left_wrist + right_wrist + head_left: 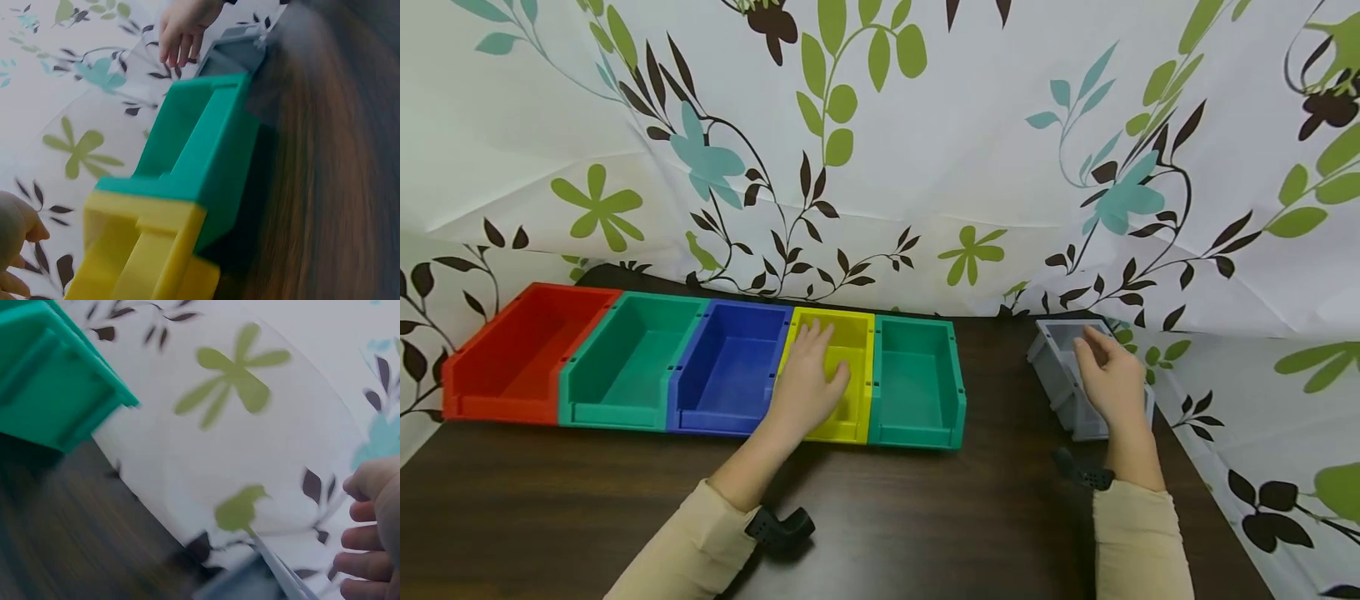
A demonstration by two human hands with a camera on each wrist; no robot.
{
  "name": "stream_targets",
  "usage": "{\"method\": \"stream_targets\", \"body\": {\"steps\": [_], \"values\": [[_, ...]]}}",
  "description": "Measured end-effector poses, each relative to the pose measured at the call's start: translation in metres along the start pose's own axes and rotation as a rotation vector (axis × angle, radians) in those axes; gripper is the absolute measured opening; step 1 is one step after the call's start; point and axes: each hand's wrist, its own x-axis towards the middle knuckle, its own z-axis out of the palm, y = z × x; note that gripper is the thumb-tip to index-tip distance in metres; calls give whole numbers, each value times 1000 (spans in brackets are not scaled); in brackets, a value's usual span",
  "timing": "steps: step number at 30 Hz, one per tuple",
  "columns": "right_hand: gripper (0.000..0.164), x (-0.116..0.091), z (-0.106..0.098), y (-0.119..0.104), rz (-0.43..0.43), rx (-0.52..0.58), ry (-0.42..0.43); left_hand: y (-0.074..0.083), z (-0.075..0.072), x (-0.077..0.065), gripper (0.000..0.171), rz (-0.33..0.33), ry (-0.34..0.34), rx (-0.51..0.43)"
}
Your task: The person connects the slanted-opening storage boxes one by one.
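My left hand (807,382) hovers over the yellow bin (850,427), fingers spread and thumb held apart, with nothing in its grasp. In the left wrist view its fingertips show at the left edge, beside the yellow bin's open top. On the right, my right hand (1114,385) is above the small grey bin (1054,375), its fingers loosely bent. No object shows between thumb and fingers in the right wrist view, where the right hand (378,531) appears at the right edge. The hand hides part of the grey bin's inside.
Left of the yellow bin stand a blue bin (730,418), a green bin (613,415) and a red bin (501,407), side by side. Another green bin (917,437) adjoins it on the right. Behind the dark wooden table (925,517) hangs a leaf-patterned cloth (970,150).
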Motion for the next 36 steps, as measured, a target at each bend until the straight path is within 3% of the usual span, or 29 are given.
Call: {"method": "stream_targets", "body": {"steps": [5,11,20,27,32,36], "values": [[51,5,-13,20,134,-59,-22,9,16,3,60,-13,-102,-115],[65,8,-18,36,246,-139,-191,10,29,4,65,-82,-198,-217],[64,8,-20,49,353,-194,-213,5,33,4,65,-84,-231,-293],[51,6,-19,57,304,-186,-240,4,32,4,65,-88,-245,-303],[51,4,-8,56,238,-71,-330,4,32,4,65,-95,-249,-313],[50,5,3,55,235,19,-333,3,32,4,65,-91,-244,-319]]}}
